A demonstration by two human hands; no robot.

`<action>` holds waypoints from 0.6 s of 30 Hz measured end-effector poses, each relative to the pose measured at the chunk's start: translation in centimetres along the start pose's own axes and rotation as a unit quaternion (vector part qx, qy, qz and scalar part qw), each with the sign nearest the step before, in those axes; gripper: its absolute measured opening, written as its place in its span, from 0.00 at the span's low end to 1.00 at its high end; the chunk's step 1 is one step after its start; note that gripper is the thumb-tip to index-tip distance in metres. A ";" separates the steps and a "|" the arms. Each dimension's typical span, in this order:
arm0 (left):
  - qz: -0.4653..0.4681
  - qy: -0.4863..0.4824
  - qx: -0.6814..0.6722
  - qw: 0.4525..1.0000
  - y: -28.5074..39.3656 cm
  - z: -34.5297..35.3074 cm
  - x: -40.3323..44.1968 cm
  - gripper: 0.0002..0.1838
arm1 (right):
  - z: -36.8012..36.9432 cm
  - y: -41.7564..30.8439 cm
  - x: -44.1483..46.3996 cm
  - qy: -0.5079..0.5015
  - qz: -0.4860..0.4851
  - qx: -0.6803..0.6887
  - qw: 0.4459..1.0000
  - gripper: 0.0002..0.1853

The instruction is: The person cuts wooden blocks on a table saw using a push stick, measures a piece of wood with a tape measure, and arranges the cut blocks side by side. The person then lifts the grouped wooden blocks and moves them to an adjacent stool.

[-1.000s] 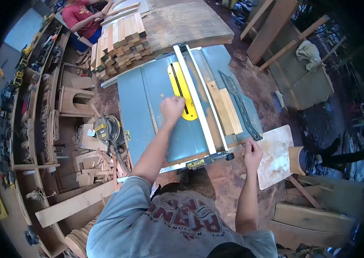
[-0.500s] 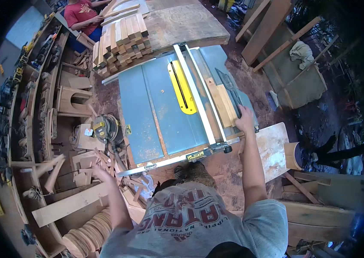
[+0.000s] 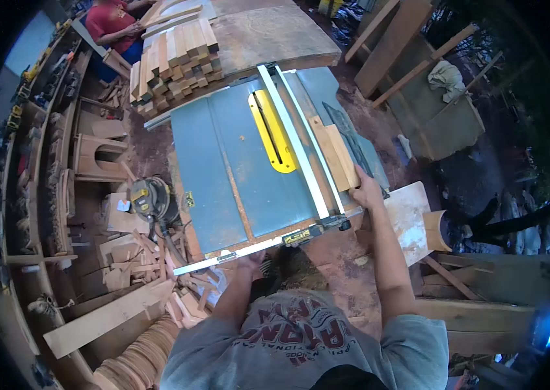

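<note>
A table saw [image 3: 203, 162] with a yellow throat plate [image 3: 268, 130] stands in front of me. Its long metal rip fence [image 3: 294, 143] runs to the right of the plate. Past the fence lie light wooden pieces [image 3: 336, 156] side by side, and my right hand [image 3: 367, 190] grips the near end of one. Alongside them rests a dark push stick [image 3: 346, 136]. My left hand [image 3: 252, 260] is low at the saw's front rail [image 3: 249, 247], close to my body; its fingers are mostly hidden.
Stacked wooden blocks [image 3: 177, 55] sit on a worktable [image 3: 275, 36] beyond the saw, where another person [image 3: 112, 26] works. A yellow-and-black power tool [image 3: 150, 196] and wood scraps [image 3: 135, 260] are at left. A pale board [image 3: 406, 221] is at right.
My left hand has swung in from the left, over the scraps, to the saw's front rail. My right hand has shifted from beside the push stick to the near end of the wooden pieces.
</note>
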State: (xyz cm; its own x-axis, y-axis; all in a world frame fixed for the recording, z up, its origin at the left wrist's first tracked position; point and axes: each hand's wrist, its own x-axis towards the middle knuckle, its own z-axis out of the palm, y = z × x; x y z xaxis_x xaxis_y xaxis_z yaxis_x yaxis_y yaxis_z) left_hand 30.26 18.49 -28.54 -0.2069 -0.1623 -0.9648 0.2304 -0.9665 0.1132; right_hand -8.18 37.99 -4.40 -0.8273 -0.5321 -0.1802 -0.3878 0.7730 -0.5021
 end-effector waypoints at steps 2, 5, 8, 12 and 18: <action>0.009 -0.002 -0.047 0.999 -0.4 2.9 1.4 0.26 | 0.4 0.7 0.0 0.046 -0.005 -0.010 0.999 0.44; 0.009 -0.025 -0.075 0.997 -0.5 4.6 2.1 0.25 | 1.2 2.8 -0.2 0.071 0.095 0.161 0.980 0.40; 0.007 -0.041 -0.087 0.995 -0.9 5.5 2.4 0.25 | 1.3 5.2 -1.3 0.038 0.162 0.472 0.866 0.36; 0.003 -0.058 -0.094 0.994 -1.5 6.2 3.2 0.24 | 0.2 5.4 -6.4 0.007 0.188 0.694 0.695 0.30; -0.007 -0.059 -0.044 0.997 -2.7 2.5 4.6 0.23 | 0.0 1.6 -15.5 -0.133 0.149 0.852 0.484 0.28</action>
State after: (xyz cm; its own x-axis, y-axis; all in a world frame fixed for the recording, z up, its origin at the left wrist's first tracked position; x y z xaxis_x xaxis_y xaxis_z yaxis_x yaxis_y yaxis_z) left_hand 26.27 19.89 -32.70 -0.3203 -0.1772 -0.9306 0.3086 -0.9483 0.0743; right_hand 4.06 47.48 -2.42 -0.5731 -0.6862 -0.4481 0.8188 -0.4569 -0.3477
